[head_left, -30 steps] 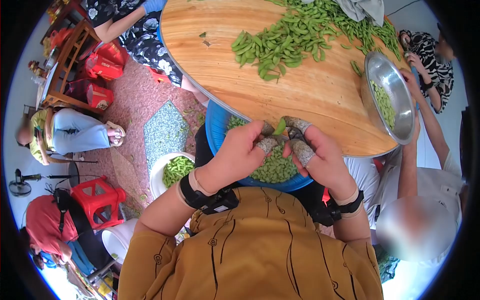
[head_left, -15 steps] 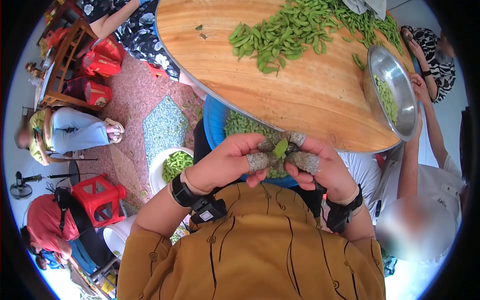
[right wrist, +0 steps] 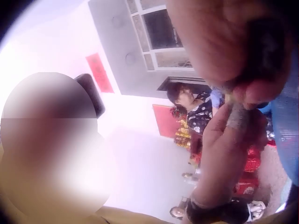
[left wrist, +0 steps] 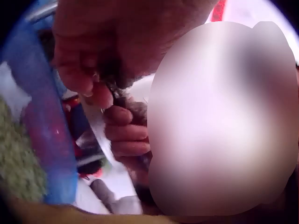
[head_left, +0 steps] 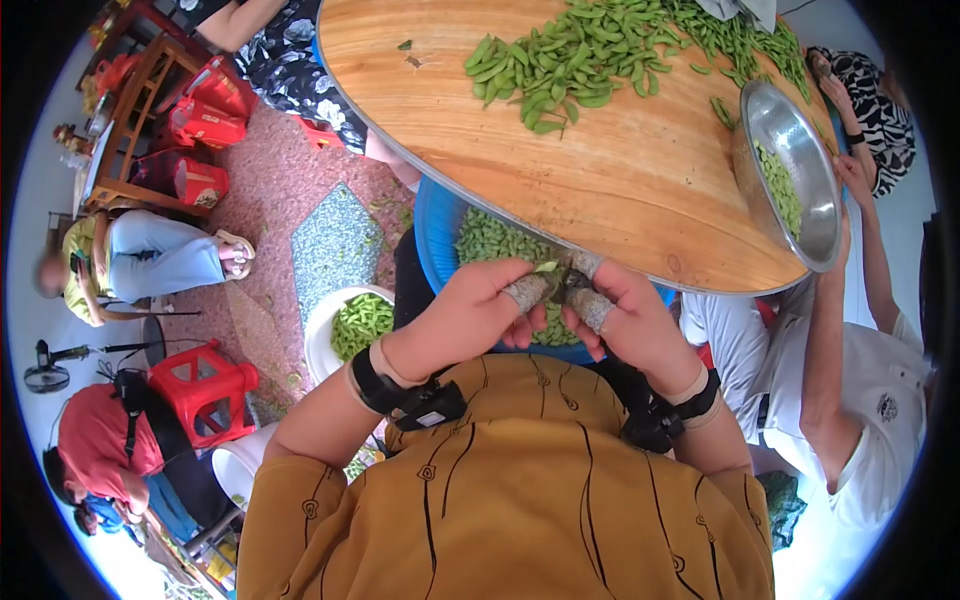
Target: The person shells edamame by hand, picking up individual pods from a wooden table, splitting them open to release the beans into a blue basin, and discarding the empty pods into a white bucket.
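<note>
Both hands meet over a blue basin (head_left: 437,235) of shelled green beans (head_left: 495,240), close to the table's edge. My left hand (head_left: 462,312) pinches a green soybean pod (head_left: 546,267), only a little of which shows between the fingertips. On the other side, my right hand (head_left: 640,318) grips at the same pod, its thumb and finger tips close against the left ones. Grey tape (head_left: 526,293) wraps several fingers, and some fingertips look dark. In the left wrist view the curled fingers (left wrist: 126,133) hide the pod.
A wooden table (head_left: 600,190) holds a heap of pods (head_left: 570,70) and a metal bowl (head_left: 825,190) with beans inside, beside another person's hands. White bucket (head_left: 318,335) with green pods stands on the floor at left. Red stool (head_left: 203,390) and several seated people are around.
The pod stuck out broadly between the hands half a second ago; now just a small part shows. The fingertips have shifted around it, and the hands stay together over the basin.
</note>
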Demonstrator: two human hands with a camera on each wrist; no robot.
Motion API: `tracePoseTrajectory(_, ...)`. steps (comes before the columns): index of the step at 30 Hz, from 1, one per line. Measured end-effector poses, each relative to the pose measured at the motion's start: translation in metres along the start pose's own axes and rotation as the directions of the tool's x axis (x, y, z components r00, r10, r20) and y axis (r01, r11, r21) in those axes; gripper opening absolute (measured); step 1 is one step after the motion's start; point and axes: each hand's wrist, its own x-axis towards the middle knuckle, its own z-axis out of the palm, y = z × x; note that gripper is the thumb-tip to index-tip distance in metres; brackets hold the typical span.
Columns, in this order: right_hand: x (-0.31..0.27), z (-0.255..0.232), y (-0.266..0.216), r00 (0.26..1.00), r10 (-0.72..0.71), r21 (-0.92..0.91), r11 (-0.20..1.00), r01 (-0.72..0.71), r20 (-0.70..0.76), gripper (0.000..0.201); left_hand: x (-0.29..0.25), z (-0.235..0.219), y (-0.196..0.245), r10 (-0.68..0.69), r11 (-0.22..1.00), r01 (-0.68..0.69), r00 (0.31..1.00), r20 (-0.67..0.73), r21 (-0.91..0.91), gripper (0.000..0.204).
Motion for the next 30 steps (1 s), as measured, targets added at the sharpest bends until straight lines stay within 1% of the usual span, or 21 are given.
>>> tracePoseTrajectory(2, -0.001, 0.001, -0.001, 1.0, 0.011, 0.038, 0.999, -0.012, 0.016, 0.027, 0.002, -0.006, -0.011, -0.155, 0.89, 0.239, 0.959, 0.236, -0.388, 0.013)
tracePoseTrajectory(3, -0.003, 0.002, -0.006, 0.999, 0.034, -0.045, 0.998, -0.035, -0.03, 0.026, 0.001, -0.004, -0.012, -0.156, 0.89, 0.241, 0.959, 0.236, -0.388, 0.013)
tracePoseTrajectory(4, -0.005, 0.003, -0.008, 0.995, 0.053, -0.127, 0.99, -0.063, -0.079, 0.026, 0.001, -0.001, -0.013, -0.136, 0.947, 0.187, 0.97, 0.199, -0.262, 0.015)
tracePoseTrajectory(5, -0.003, 0.003, -0.003, 0.995, 0.054, -0.126, 0.99, -0.064, -0.081, 0.026, 0.0, 0.003, -0.013, -0.109, 0.983, 0.131, 0.98, 0.164, -0.129, 0.018)
tracePoseTrajectory(6, 0.001, 0.003, 0.005, 0.969, -0.216, -0.406, 0.901, 0.15, -0.122, 0.026, 0.0, 0.005, -0.012, -0.108, 0.983, 0.131, 0.98, 0.168, -0.129, 0.018)
tracePoseTrajectory(7, 0.004, 0.002, 0.009, 0.877, -0.472, -0.656, 0.688, 0.309, -0.083, 0.028, 0.0, 0.008, -0.011, -0.059, 0.994, 0.076, 0.98, 0.189, -0.082, 0.022)
tracePoseTrajectory(8, 0.004, 0.002, 0.009, 0.877, -0.473, -0.657, 0.688, 0.308, -0.085, 0.028, 0.0, 0.009, -0.011, -0.012, 0.999, 0.021, 0.977, 0.212, -0.037, 0.027)
tracePoseTrajectory(10, 0.006, 0.003, 0.009, 0.853, -0.52, -0.871, 0.401, 0.283, 0.038, 0.031, -0.001, 0.009, -0.012, 0.011, 1.0, -0.016, 0.97, 0.244, 0.016, 0.034)
tracePoseTrajectory(12, 0.006, 0.009, 0.016, 0.869, -0.493, -0.896, 0.372, 0.244, 0.032, 0.029, -0.002, 0.01, -0.016, -0.008, 1.0, 0.004, 0.982, 0.188, 0.021, 0.019)
tracePoseTrajectory(13, 0.006, 0.01, 0.019, 0.884, -0.468, -0.918, 0.339, 0.205, 0.024, 0.028, -0.004, 0.009, -0.02, -0.009, 1.0, 0.006, 0.982, 0.189, 0.02, 0.019)
tracePoseTrajectory(15, 0.008, 0.006, 0.025, 0.9, -0.436, -0.935, 0.326, 0.141, -0.016, 0.027, -0.008, 0.004, -0.027, -0.178, 0.977, 0.194, 0.971, 0.158, -0.09, 0.02)
tracePoseTrajectory(16, 0.009, 0.005, 0.026, 0.912, -0.406, -0.948, 0.31, 0.079, -0.057, 0.026, -0.01, 0.001, -0.027, -0.181, 0.976, 0.196, 0.971, 0.155, -0.09, 0.02)
tracePoseTrajectory(18, 0.004, 0.009, 0.02, 0.901, -0.433, -0.953, 0.287, 0.098, -0.038, 0.025, -0.011, -0.005, -0.028, -0.233, 0.972, 0.232, 0.973, 0.009, 0.024, 0.016)
tracePoseTrajectory(20, 0.003, 0.011, 0.016, 0.885, -0.464, -0.959, 0.261, 0.106, -0.028, 0.025, -0.009, -0.004, -0.03, -0.202, 0.977, 0.203, 0.979, -0.027, 0.063, 0.016)
tracePoseTrajectory(22, 0.006, 0.01, 0.012, 0.815, -0.577, -0.919, 0.286, 0.27, 0.06, 0.024, -0.006, -0.003, -0.029, -0.039, 0.975, 0.046, 0.998, -0.039, 0.219, 0.014)
tracePoseTrajectory(23, 0.006, 0.008, 0.011, 0.81, -0.583, -0.923, 0.278, 0.266, 0.058, 0.024, -0.006, -0.002, -0.027, -0.027, 0.975, 0.034, 0.999, -0.036, 0.221, 0.014)
tracePoseTrajectory(25, 0.008, 0.006, 0.01, 0.939, -0.342, -0.685, 0.677, 0.271, 0.034, 0.019, -0.008, -0.001, -0.018, 0.24, 0.904, -0.277, 0.959, 0.149, 0.327, 0.013)
tracePoseTrajectory(26, 0.007, 0.005, 0.004, 0.937, -0.349, -0.69, 0.67, 0.274, 0.033, 0.019, -0.01, -0.002, -0.01, 0.25, 0.9, -0.286, 0.957, 0.149, 0.328, 0.013)
tracePoseTrajectory(27, 0.003, 0.004, -0.006, 0.996, -0.086, -0.407, 0.909, 0.087, 0.021, 0.015, -0.013, -0.004, -0.001, 0.117, 0.981, -0.148, 0.967, 0.224, 0.128, 0.013)
tracePoseTrajectory(28, -0.001, 0.003, -0.013, 0.98, 0.172, -0.081, 0.983, -0.164, 0.099, 0.013, -0.015, -0.005, 0.003, -0.002, 0.998, 0.023, 0.946, 0.325, -0.063, 0.014)
tracePoseTrajectory(30, -0.003, -0.001, -0.017, 0.977, 0.157, -0.061, 0.987, -0.15, 0.141, 0.011, -0.014, -0.009, -0.001, 0.001, 0.993, 0.043, 0.931, 0.364, -0.113, 0.014)
